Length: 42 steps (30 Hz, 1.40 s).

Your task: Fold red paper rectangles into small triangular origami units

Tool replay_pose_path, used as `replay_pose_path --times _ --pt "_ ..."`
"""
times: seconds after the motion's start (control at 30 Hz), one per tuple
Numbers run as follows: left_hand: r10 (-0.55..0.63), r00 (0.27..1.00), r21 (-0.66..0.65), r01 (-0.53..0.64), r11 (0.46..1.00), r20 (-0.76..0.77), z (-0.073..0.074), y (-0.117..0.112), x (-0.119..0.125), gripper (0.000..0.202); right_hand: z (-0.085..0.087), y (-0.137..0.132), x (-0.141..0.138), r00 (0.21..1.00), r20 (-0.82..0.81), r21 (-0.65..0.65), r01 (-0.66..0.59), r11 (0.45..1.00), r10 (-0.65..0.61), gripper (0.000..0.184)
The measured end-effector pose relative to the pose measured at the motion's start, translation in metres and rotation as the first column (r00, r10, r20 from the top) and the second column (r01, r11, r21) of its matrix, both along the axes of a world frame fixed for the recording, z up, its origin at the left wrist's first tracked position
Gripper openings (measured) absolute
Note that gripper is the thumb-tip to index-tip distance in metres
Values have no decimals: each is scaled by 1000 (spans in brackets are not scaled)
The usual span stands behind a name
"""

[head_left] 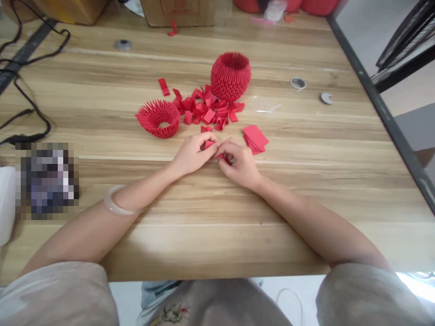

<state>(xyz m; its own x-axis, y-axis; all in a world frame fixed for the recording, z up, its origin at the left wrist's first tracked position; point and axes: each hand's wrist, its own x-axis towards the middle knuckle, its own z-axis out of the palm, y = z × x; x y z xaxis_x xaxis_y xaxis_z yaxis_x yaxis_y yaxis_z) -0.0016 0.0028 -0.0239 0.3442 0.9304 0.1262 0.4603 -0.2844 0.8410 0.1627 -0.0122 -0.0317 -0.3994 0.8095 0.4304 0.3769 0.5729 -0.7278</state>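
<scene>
My left hand (193,153) and my right hand (239,164) meet at the middle of the wooden table (217,235), both pinched on one small red paper piece (210,145). Just beyond them lies a heap of folded red paper pieces (207,108). A red ring-shaped paper bowl (158,118) sits to the left of the heap. Behind the heap, on the right, stands a rounded red paper vase (231,75). A small stack of flat red paper slips (255,138) lies right beside my right hand.
Black cables (23,90) trail over the table's left side. A cardboard box (180,11) stands at the far edge. Two small grey discs (298,83) and a clear plastic wrapper (265,106) lie to the right. The table's dark right edge (384,108) runs diagonally.
</scene>
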Motion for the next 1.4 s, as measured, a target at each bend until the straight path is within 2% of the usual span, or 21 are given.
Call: replay_pose_path --times 0.47,1.4 --pt "9 1000 26 -8 1000 -28 2 0 0 20 0 0 0 1000 -16 -13 -19 1000 18 16" --pt "-3 1000 -13 3 1000 12 0 0 0 18 1 0 0 1000 10 -21 -1 1000 2 15"
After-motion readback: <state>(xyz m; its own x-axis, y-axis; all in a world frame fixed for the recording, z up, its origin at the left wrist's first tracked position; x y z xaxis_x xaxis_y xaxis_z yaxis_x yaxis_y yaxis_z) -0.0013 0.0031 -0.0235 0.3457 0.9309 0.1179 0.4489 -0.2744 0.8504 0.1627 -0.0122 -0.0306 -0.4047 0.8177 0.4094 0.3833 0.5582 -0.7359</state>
